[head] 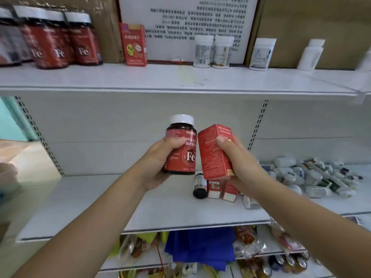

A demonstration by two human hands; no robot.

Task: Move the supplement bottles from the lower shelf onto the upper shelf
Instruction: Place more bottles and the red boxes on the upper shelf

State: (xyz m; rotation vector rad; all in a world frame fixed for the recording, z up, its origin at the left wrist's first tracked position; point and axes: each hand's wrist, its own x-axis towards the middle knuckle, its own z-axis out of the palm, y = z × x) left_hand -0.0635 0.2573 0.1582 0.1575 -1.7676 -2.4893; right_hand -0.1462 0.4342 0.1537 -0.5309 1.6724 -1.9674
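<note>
the left hand [160,157] is curled round a dark fe bottle [180,149] with a white cap and red label, held upright above the lower shelf [140,201]. the right hand [239,163] grips a closed red box [212,153], tilted, also above the lower shelf and just beside the bottle. what is inside the bottle or the box cannot be seen.

on the lower shelf, under the right hand, a small dark bottle [199,185] lies on its side next to two red cartons [220,189], partly covered by the held box. a white bottle behind the right wrist is mostly hidden. further right on the lower shelf sits a heap of white bottles [313,177], blurred, their labels unreadable.

one level above the lower shelf, the upper shelf [140,77] carries three red fe bottles [58,41] at the left, with another bottle cut off by the frame edge, an upright red packet [134,45], and four white bottles [212,51] toward the right. a printed sheet [186,21] behind them reads mirrored.

below the lower shelf, blurred snack bags [249,243] and something blue show.
</note>
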